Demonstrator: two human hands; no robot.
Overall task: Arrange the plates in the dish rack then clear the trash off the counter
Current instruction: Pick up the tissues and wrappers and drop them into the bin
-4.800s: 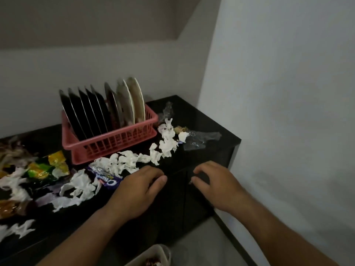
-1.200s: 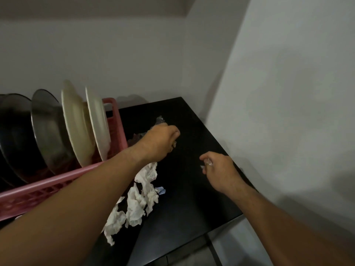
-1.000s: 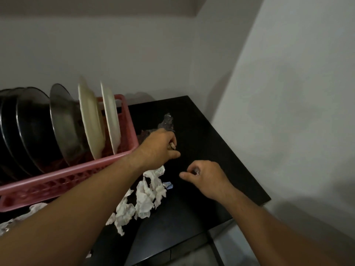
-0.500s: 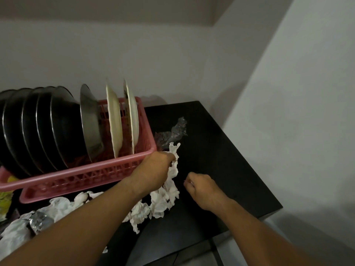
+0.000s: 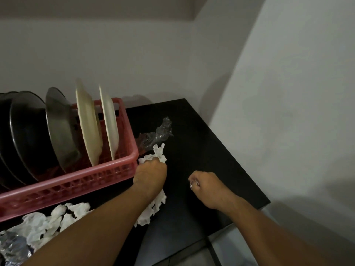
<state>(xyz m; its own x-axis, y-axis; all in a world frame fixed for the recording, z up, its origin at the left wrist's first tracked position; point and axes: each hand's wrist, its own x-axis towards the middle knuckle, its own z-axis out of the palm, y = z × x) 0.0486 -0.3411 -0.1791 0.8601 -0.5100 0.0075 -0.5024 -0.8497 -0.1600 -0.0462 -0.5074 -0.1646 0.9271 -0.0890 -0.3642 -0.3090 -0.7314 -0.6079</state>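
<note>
Curled under the knuckles and mostly hidden, the fingers of the left hand [image 5: 150,174] bunch a wad of white tissue [image 5: 158,155]. Its crumpled end sticks up past the fist, just beside the near right corner of the pink dish rack [image 5: 76,186]. The right hand [image 5: 208,186] is also closed into a fist, with a glint of shiny wrapper [image 5: 192,184] pinched at its front (too small to say whether it is plastic or foil). Both grips look like gathering: soft scraps crushed small so each hand can carry more to a bin, which is not in view.

Just behind the held wad, a crumpled clear plastic wrap [image 5: 159,132] lies on the black counter [image 5: 207,146], touching it or very nearly. A strip of loose tissue [image 5: 153,206] trails beneath the left wrist. In front of the rack at lower left sits a heap of tissue [image 5: 48,221] with a piece of foil [image 5: 13,246] against it.

The plates stand on edge in the rack, leaning slightly. Two pale plates [image 5: 89,121] are at the right end, a metal plate [image 5: 59,127] is next to them, and dark plates [image 5: 25,131] sit further left. That suits draining and saves room, so the arranging appears done. The trash clearing is under way, and much is left on the counter.

No brand, label or lettering is legible on any scrap or on the rack.
</note>
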